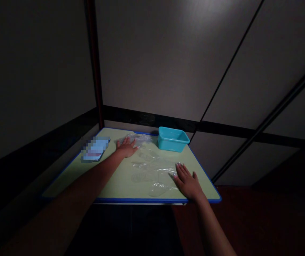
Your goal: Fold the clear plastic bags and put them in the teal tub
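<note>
A thin clear plastic sheet (154, 174), with finger-like lobes resembling a disposable glove, lies spread flat on the pale green table. My right hand (188, 183) rests palm down at its right edge, fingers stretched out, thumb side touching or close to the plastic. Farther back, my left hand (126, 148) lies flat with its fingers spread. Just beyond its fingertips is a crumpled heap of clear plastic (143, 138); whether the fingers touch it I cannot tell. Neither hand grips anything.
A turquoise plastic bin (171, 144) stands at the table's back right. On the left lies a phone (96, 148) with a blurred screen. The small table (72, 183) has a blue rim. Cabinet-like panels (152, 71) rise right behind it, and a dark wall is to the left.
</note>
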A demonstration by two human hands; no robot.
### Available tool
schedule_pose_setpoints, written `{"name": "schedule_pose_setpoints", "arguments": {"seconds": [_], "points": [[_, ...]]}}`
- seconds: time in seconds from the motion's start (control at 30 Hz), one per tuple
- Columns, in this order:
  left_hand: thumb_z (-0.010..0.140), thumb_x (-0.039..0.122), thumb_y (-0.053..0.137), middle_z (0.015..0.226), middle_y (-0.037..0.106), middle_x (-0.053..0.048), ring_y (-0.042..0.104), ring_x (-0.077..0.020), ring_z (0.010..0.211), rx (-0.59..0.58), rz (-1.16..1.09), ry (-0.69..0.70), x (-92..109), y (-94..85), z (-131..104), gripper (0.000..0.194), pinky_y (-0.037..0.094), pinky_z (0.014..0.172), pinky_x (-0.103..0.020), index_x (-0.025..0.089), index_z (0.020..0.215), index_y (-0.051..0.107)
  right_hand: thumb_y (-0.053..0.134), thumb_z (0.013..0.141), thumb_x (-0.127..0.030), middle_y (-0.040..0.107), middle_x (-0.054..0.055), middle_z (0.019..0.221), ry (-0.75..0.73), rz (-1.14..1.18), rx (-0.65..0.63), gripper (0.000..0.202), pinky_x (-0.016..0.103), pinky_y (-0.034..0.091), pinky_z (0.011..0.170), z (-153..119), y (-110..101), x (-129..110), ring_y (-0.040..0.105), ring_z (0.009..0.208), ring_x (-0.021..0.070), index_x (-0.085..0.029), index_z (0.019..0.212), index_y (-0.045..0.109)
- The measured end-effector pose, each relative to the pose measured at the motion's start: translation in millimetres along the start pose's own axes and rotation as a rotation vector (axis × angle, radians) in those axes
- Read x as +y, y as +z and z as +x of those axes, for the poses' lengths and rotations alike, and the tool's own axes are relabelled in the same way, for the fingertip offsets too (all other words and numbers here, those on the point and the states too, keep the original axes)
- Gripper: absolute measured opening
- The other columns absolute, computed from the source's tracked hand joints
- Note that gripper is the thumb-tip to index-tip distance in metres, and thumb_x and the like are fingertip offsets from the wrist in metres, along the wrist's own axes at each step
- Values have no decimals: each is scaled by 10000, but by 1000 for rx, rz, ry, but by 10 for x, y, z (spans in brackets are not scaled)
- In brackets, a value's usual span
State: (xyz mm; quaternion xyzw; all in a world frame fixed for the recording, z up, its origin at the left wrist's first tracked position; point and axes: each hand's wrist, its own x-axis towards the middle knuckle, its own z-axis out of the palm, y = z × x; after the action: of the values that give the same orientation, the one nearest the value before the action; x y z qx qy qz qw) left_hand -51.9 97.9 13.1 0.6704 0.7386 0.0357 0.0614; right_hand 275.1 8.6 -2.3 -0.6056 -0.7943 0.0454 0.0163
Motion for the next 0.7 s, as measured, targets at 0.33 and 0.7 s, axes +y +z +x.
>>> {"name": "schedule_pose_setpoints", "arguments": {"seconds": [0.33,0.7], "points": [[884,607,214,1526,24,-116,-62,-272,1392,110,-77,437,968,12,-877,730,31,1093,-527,138,1444,202,170,895,-580,123,65,1524,-27,-40,-23,692,565,84,1069,96,-12,-144,28,1401,216,-193,1462,87],[896,603,137,1514,141,-81,106,-221,1395,-93,-162,665,1366,326,-878,691,84,1096,-510,194,1448,209,197,923,-328,151,28,1514,-22,-23,-4,561,520,126,1087,92,-15,-111,82,1398,176,-169,1458,136]]}}
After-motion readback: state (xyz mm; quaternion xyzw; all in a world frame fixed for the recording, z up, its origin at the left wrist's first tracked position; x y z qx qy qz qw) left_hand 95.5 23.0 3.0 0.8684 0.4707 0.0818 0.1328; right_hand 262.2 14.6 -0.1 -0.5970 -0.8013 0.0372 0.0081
